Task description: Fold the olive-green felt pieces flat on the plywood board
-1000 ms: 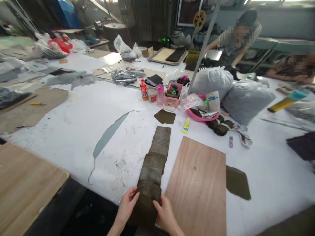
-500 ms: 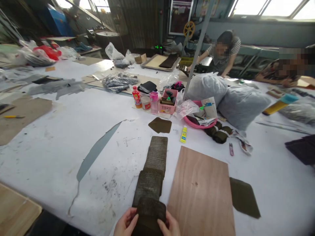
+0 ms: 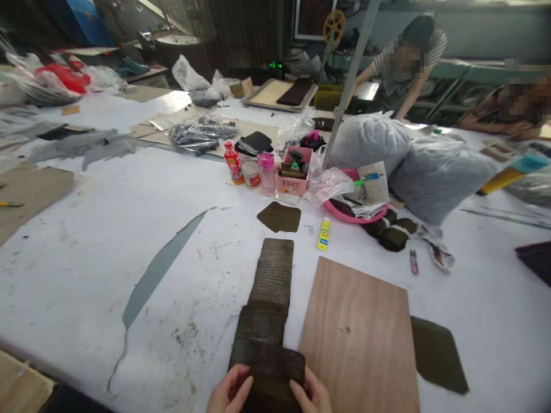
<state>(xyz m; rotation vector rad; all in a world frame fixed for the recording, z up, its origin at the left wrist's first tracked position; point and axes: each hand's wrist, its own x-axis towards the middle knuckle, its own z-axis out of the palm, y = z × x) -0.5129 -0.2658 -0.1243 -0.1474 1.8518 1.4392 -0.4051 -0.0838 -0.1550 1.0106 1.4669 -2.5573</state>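
Left hand (image 3: pixel 230 393), clamped on the left edge of the near olive stack (image 3: pixel 273 376), which overlaps further stacks (image 3: pixel 272 269) on the white table (image 3: pixel 159 355); right hand (image 3: pixel 313 394), clamped on the stack's right edge; wooden board (image 3: pixel 364 338), to its right; flat olive piece (image 3: pixel 439 355), along the board's right side.

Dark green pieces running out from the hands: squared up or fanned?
Fanned: the dark green pieces overlap in a stepped row, many edges showing as ridges.

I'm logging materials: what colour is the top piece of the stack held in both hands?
The top piece is dark olive-brown, best seen in the head view.
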